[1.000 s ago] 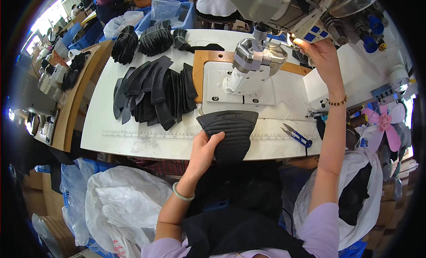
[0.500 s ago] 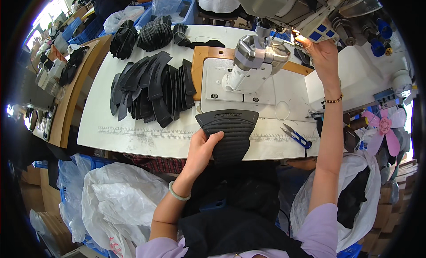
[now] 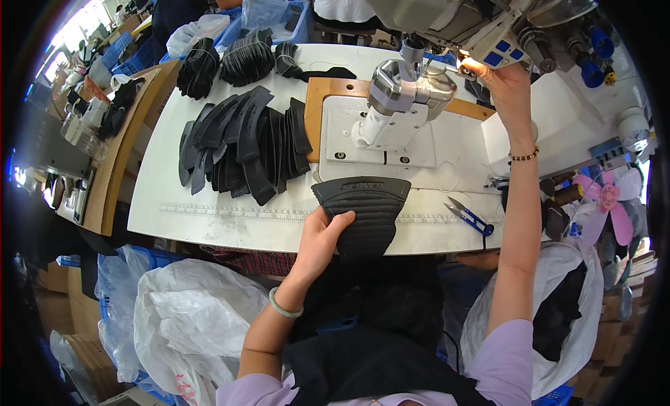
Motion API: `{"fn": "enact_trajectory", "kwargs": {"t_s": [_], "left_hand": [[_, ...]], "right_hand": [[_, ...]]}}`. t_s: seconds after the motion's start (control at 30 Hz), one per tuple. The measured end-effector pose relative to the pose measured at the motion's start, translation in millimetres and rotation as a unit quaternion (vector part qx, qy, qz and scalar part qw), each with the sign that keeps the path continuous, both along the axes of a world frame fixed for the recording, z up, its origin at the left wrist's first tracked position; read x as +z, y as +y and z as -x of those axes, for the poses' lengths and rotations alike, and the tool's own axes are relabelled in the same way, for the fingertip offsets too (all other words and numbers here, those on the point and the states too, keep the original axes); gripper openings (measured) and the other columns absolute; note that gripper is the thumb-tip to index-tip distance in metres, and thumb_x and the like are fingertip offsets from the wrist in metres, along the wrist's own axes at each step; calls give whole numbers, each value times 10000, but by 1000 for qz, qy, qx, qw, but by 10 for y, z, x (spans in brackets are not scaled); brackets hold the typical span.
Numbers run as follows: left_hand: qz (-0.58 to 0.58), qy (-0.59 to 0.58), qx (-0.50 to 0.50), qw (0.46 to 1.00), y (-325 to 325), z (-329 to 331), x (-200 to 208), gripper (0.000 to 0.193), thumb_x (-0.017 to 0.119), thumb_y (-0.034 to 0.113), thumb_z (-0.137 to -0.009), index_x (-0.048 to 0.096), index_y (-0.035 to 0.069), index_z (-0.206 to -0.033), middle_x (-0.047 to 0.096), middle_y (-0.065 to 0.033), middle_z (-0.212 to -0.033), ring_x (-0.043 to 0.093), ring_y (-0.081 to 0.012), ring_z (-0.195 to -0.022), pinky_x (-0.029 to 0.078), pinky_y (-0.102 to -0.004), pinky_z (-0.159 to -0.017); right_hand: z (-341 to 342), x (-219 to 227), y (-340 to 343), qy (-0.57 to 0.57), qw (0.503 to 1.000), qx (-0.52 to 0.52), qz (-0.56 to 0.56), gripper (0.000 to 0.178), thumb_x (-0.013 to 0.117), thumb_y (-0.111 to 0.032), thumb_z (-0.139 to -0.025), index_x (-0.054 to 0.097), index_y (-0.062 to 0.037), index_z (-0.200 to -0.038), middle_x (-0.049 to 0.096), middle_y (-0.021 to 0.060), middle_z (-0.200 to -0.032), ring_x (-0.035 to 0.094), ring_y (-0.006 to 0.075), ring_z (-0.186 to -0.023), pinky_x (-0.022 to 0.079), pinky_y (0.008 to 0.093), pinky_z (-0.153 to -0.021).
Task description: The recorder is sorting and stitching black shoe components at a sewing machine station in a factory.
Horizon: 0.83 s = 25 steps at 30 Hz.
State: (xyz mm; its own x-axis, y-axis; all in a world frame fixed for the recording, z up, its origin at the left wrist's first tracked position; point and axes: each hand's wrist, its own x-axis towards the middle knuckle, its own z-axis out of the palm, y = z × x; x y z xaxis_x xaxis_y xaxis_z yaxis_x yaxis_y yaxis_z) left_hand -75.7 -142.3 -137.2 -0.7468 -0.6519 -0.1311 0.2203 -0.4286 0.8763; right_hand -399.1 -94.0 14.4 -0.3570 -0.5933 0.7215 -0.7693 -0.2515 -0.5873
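Observation:
My left hand [image 3: 322, 240] pinches a black ribbed fabric piece [image 3: 368, 221] by its left side, thumb on top. The piece has a smooth, curved band along its far edge and hangs past the table's near edge. My right hand [image 3: 508, 92] is raised to the sewing machine head [image 3: 481, 39] at the upper right. Its fingers are bent at the machine's underside near a small light, and what they grip is hidden. The metal post-bed arm [image 3: 401, 92] of the machine stands between the hands, farther back. Blue-handled thread snips [image 3: 471, 217] lie right of the fabric piece.
Loose black curved pieces [image 3: 241, 144] are heaped on the white table [image 3: 160, 175], with tied black bundles [image 3: 246, 57] behind. A ruler strip [image 3: 230, 208] runs along the front. White plastic bags [image 3: 192, 315] flank me below. A pink fan [image 3: 608, 195] stands at the right.
The whole view has shifted slightly, moving the table and pieces a little right and down. Both hands keep nearly the same positions, and the fabric piece stays in my left hand.

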Motion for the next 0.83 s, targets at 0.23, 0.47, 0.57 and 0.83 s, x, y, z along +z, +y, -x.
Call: {"fn": "enact_trajectory", "kwargs": {"t_s": [0.23, 0.47, 0.57, 0.83], "left_hand": [[-20, 21, 3, 1000, 28, -5, 60, 261, 540, 71, -903, 576, -92, -1103, 655, -134, -1048, 632, -164, -938, 512, -286, -828], [-56, 46, 23, 997, 79, 13, 154, 246, 529, 37, -885, 581, -57, -1107, 648, -121, -1068, 626, -174, -967, 501, -294, -861], [-49, 58, 25, 997, 49, 9, 183, 248, 527, 25, -876, 584, -47, -1107, 646, -114, -1077, 621, -172, -981, 491, -294, -878], [-44, 76, 39, 995, 60, 126, 349, 254, 524, 12, -868, 595, -45, -1105, 645, -110, -1087, 612, -168, -999, 477, -296, -901]], "right_hand": [[-72, 83, 69, 42, 998, -4, -55, 205, 688, -176, -873, 627, 12, -926, 683, 73, -857, 629, 104, -784, 528, 241, -709], [-263, 40, 156, -76, 996, 48, 21, 172, 621, -170, -924, 619, -1, -951, 645, 36, -800, 555, 78, -658, 456, 196, -625], [-555, -212, 398, -194, 974, -41, 112, 174, 574, -203, -957, 614, -34, -976, 596, -11, -767, 493, 54, -589, 396, 177, -547], [-1312, -878, 734, -384, 898, 155, -147, 237, 604, -269, -941, 614, -92, -1097, 629, -11, -850, 551, 33, -651, 424, 162, -502]]}}
